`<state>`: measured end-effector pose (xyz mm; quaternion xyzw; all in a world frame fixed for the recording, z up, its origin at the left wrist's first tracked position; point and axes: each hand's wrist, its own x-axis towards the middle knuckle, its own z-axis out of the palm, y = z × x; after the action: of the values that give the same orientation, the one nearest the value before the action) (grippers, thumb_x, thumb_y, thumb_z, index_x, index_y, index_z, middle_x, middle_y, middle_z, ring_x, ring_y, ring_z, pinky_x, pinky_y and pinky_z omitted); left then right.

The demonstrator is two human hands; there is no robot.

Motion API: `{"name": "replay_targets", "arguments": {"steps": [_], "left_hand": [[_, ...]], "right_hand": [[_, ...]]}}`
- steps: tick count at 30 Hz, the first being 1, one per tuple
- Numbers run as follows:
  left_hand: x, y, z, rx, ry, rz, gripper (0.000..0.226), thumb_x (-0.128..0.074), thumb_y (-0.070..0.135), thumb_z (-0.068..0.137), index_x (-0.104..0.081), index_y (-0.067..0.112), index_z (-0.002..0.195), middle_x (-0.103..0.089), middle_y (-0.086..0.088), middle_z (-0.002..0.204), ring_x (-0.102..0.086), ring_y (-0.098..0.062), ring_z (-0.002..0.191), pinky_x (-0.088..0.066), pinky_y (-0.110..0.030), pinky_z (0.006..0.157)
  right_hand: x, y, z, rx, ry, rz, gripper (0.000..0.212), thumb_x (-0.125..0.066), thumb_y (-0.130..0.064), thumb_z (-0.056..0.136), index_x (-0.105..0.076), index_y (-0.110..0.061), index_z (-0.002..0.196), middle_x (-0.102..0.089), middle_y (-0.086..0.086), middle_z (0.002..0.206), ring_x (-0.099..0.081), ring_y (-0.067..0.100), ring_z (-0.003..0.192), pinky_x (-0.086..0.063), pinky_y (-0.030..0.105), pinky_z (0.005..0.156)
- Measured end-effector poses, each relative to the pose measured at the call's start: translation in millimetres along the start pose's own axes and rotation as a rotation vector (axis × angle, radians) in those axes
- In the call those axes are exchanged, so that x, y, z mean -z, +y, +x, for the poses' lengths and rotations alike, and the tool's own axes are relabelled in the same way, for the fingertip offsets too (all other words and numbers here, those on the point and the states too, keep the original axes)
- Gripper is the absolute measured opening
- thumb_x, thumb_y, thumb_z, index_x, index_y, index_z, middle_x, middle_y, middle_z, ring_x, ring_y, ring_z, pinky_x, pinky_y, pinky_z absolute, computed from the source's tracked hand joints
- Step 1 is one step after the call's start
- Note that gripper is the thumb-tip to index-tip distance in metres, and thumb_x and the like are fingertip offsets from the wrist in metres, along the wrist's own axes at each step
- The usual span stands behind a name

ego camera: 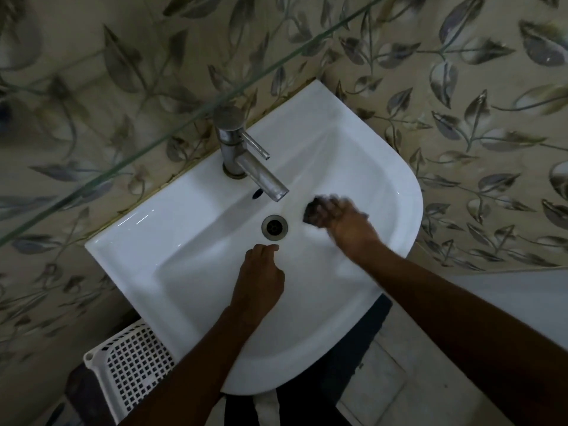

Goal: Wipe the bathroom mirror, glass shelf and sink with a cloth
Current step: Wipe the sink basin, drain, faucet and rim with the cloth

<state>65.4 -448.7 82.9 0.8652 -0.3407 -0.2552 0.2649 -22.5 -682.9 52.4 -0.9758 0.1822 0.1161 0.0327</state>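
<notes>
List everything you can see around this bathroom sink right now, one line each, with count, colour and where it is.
sink: one, white, fixed to the wall, centre of view.
faucet: one, silver metal, at the back of the sink, spout over the basin.
drain: one, metal ring, bottom of the basin.
glass shelf: one, clear with greenish edge, above the sink's back.
wall tiles: beige with grey leaf pattern, behind the sink.
basket: one, white perforated plastic, below the sink's left side.
cloth: one, dark, in the basin right of the drain.
left hand: fingers loosely curled, holding nothing, near the drain.
right hand: blurred, on the cloth.
</notes>
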Motion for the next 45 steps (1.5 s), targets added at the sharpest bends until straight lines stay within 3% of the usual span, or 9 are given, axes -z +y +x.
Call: {"name": "replay_targets", "arguments": {"steps": [5,9,15,20,25,29,34,38,45], "left_hand": [[-2,1,15,0.004,0.025,0.023,0.041,-0.056,0.005,0.087,-0.051,0.007,0.128,-0.053,-0.01,0.119,-0.048,-0.025,0.112,-0.047,-0.036,0.094],[5,-1,25,0.047,0.085,0.006,0.045,-0.058,0.006,0.085,-0.051,0.008,0.129,-0.052,-0.009,0.125,-0.045,-0.026,0.117,-0.041,-0.035,0.096],[7,-3,30,0.041,0.081,-0.005,0.049,-0.058,0.005,0.086,-0.048,0.01,0.134,-0.049,-0.008,0.13,-0.043,-0.023,0.12,-0.038,-0.03,0.098],[7,1,36,0.022,0.068,-0.002,0.048,-0.058,0.008,0.088,-0.047,0.012,0.135,-0.049,-0.005,0.127,-0.043,-0.018,0.117,-0.034,-0.02,0.088],[4,8,40,0.024,0.068,-0.026,0.045,-0.057,0.008,0.089,-0.047,0.014,0.132,-0.049,-0.001,0.126,-0.043,-0.016,0.116,-0.032,-0.018,0.086],[2,13,44,0.014,0.062,-0.045,0.049,-0.057,0.008,0.089,-0.045,0.013,0.136,-0.049,-0.003,0.129,-0.042,-0.017,0.12,-0.036,-0.02,0.091],[2,13,46,0.003,0.088,-0.055,0.049,-0.059,0.008,0.088,-0.046,0.014,0.135,-0.049,-0.003,0.129,-0.043,-0.018,0.121,-0.041,-0.026,0.096],[11,9,43,0.092,0.201,-0.137,0.053,-0.06,0.001,0.084,-0.048,0.017,0.133,-0.052,-0.001,0.125,-0.046,-0.016,0.119,-0.043,-0.028,0.099],[6,7,36,0.108,0.132,-0.174,0.05,-0.056,0.001,0.085,-0.049,0.017,0.131,-0.051,-0.001,0.116,-0.049,-0.02,0.111,-0.047,-0.037,0.095]], "right_hand": [[2,-20,10,-0.283,0.027,0.02,0.06,-0.032,-0.015,0.103,-0.004,-0.009,0.156,0.007,0.009,0.165,0.006,0.03,0.152,0.006,0.045,0.119],[-29,-91,-4,0.0,-0.041,0.302,0.056,-0.031,-0.01,0.097,-0.03,-0.006,0.152,-0.015,0.014,0.163,-0.01,0.038,0.15,-0.013,0.055,0.121],[-22,-66,22,0.269,0.074,0.055,0.047,-0.041,-0.017,0.093,-0.056,-0.009,0.138,-0.049,0.01,0.148,-0.043,0.038,0.137,-0.039,0.051,0.111],[24,6,60,0.043,0.278,-0.088,0.05,-0.078,-0.005,0.075,-0.066,-0.001,0.123,-0.063,0.018,0.129,-0.058,0.04,0.121,-0.047,0.05,0.102],[60,53,69,-0.078,0.435,-0.156,0.051,-0.024,-0.005,0.099,-0.038,-0.001,0.148,-0.033,0.014,0.157,-0.025,0.038,0.147,-0.022,0.052,0.119],[56,29,78,-0.248,0.5,0.035,0.056,-0.02,-0.001,0.094,-0.038,0.002,0.147,-0.032,0.014,0.158,-0.025,0.038,0.147,-0.022,0.053,0.119],[-12,-39,70,-0.283,0.2,0.362,0.061,-0.01,-0.022,0.096,-0.024,-0.012,0.155,-0.015,0.009,0.164,-0.011,0.032,0.151,-0.008,0.049,0.124],[-17,-114,61,-0.234,0.108,0.491,0.056,-0.055,-0.01,0.097,-0.038,-0.006,0.149,-0.021,0.017,0.161,-0.014,0.039,0.149,-0.015,0.053,0.122],[-21,-68,41,0.342,0.053,0.266,0.045,-0.042,-0.009,0.091,-0.06,-0.003,0.132,-0.054,0.018,0.142,-0.051,0.042,0.129,-0.045,0.051,0.105]]}}
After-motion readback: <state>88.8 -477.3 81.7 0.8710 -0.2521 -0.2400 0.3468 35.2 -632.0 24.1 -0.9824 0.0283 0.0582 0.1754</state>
